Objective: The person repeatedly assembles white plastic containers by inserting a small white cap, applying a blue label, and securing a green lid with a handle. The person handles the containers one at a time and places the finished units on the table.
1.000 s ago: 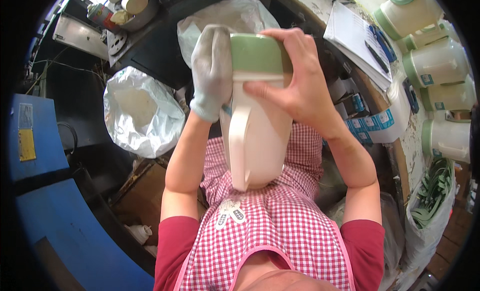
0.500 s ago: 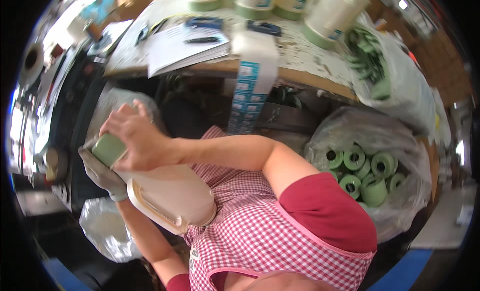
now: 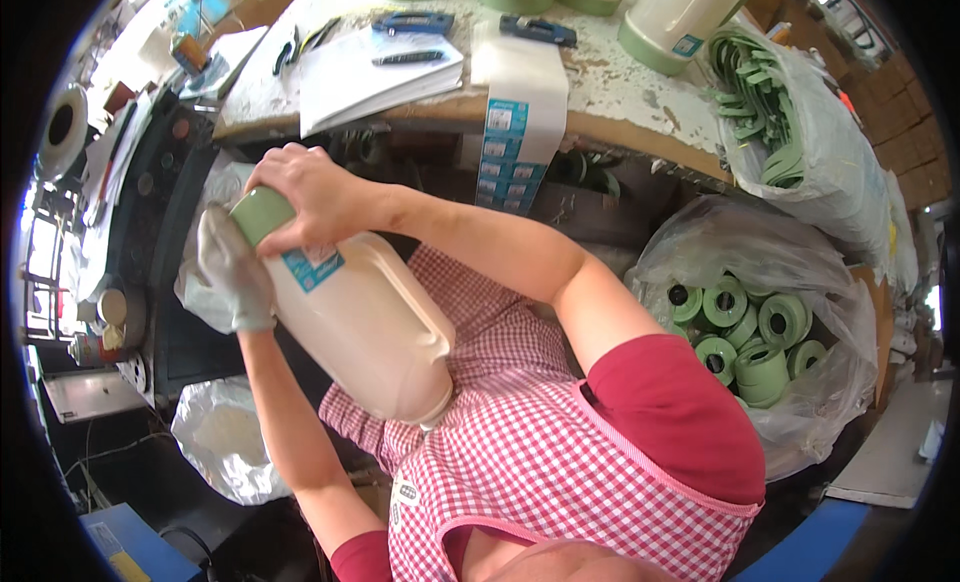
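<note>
A blue-and-white label [image 3: 315, 269] marks the jug [image 3: 365, 332]; similar labels [image 3: 506, 119] line a hanging strip [image 3: 541, 94]; their print is too small to read.

1 black pen [image 3: 408, 58] lies on white papers [image 3: 375, 90] atop a worn bench [image 3: 650, 110]

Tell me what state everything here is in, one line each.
Jug: held aslant, green end away from the person
Left hand: gloved, holding the green end
Right hand: bare, gripping the green end
Sticker: stuck on jug
Papers: stacked on table
Pen: lying on papers
Label strip: hanging over table's edge
Clear bag: open, green rings inside
White sack: open, green strips inside
</note>
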`<state>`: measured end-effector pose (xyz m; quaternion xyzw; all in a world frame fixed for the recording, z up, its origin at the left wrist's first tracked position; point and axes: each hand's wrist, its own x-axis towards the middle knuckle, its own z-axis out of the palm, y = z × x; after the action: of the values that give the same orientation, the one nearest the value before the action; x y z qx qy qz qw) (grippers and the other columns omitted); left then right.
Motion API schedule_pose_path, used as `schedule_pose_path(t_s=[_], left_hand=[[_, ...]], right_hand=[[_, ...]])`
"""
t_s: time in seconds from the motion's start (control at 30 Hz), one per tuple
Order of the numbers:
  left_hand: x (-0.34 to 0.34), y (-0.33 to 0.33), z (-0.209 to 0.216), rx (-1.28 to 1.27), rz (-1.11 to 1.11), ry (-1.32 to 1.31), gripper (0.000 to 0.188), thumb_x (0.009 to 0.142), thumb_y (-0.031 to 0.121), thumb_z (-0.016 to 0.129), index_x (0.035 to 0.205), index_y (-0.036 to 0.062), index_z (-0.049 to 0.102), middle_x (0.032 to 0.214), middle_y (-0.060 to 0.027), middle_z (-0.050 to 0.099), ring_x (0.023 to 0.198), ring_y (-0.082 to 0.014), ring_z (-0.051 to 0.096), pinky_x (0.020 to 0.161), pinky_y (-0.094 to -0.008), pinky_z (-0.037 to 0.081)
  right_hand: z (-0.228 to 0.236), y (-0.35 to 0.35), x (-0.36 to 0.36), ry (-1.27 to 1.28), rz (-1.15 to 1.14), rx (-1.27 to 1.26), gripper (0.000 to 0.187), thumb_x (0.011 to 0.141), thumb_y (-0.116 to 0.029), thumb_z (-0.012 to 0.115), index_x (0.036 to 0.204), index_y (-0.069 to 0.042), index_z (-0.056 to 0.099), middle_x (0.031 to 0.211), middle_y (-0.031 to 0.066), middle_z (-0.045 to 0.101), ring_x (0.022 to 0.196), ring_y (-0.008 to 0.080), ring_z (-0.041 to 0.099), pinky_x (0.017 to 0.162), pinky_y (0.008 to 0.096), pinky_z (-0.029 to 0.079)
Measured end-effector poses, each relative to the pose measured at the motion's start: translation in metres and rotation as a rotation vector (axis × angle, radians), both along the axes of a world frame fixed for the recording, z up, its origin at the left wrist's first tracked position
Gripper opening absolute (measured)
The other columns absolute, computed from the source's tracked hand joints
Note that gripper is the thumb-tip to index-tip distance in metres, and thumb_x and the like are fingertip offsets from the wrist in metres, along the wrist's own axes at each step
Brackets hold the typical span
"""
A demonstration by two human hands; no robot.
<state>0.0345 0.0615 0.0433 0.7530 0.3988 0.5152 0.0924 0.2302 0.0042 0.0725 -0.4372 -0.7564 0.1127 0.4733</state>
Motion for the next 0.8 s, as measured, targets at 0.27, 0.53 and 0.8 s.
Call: schedule_pose_path(t_s=[0.27, 0.53, 0.8], left_hand=[[0.009, 0.023, -0.059, -0.382, 0.031, -0.121, 0.049, 0.112, 0.036, 0.045, 0.094, -0.0048, 0.065, 0.086, -0.0148, 0.07, 0.075, -0.0238, 0.059, 0.072, -0.0415, 0.048], [-0.017, -0.078, -0.016, -0.094, -0.15, 0.16, 0.041, 0.107, 0.03, 0.052, 0.133, 0.0003, 0.062, 0.136, -0.0203, 0.061, 0.131, -0.0346, 0.055, 0.11, -0.0475, 0.041], [-0.001, -0.166, 0.009, -0.089, -0.471, 0.701, 0.042, 0.078, 0.017, 0.083, 0.114, 0.006, 0.065, 0.13, -0.0114, 0.065, 0.14, -0.0369, 0.053, 0.127, -0.0624, 0.022]], right_hand=[[-0.067, 0.035, -0.034, -0.132, -0.213, -0.179, 0.067, 0.066, -0.049, 0.082, 0.11, 0.0, 0.071, 0.119, 0.0188, 0.066, 0.119, 0.0346, 0.057, 0.102, 0.048, 0.041], [-0.046, 0.035, -0.028, -0.104, -0.231, 0.013, 0.074, 0.078, -0.06, 0.079, 0.127, -0.006, 0.068, 0.127, 0.0151, 0.065, 0.127, 0.0329, 0.056, 0.107, 0.0485, 0.039], [-0.018, -0.106, 0.155, -0.226, -0.217, 0.098, 0.041, 0.094, -0.036, 0.07, 0.117, -0.004, 0.077, 0.114, 0.0202, 0.075, 0.112, 0.0353, 0.07, 0.1, 0.0436, 0.055]])
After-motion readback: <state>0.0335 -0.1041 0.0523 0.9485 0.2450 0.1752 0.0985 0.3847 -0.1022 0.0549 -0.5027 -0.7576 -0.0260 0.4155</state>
